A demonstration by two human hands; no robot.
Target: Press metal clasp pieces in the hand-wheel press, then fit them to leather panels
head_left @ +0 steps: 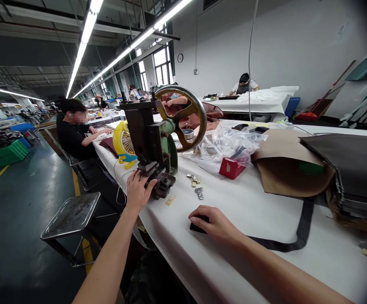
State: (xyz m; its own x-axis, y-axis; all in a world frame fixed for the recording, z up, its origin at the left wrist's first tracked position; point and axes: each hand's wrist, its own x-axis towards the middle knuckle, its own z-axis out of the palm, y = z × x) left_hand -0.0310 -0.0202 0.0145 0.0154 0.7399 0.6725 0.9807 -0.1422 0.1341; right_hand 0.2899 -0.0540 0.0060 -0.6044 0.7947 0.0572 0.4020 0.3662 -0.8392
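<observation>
A dark hand press (148, 135) with a large handwheel (201, 122) stands near the table's left edge. My left hand (138, 190) rests against the base of the press, fingers apart, thumb on its front block. On the white table, my right hand (213, 221) is curled around the end of a black strap (300, 236), fingers and thumb together. The strap runs under my right forearm and bends back toward a brown paper bundle. Small metal pieces (199, 193) lie between the press and my right hand, with a tan scrap (170, 200) beside the base.
Behind the press are a yellow fan (122, 141), clear plastic bags (230, 141) and a red tape dispenser (230, 168). Brown paper (289, 147) and stacked dark sheets (354, 164) lie at right. A metal stool (71, 213) stands at left; a seated person (72, 131) works beyond it.
</observation>
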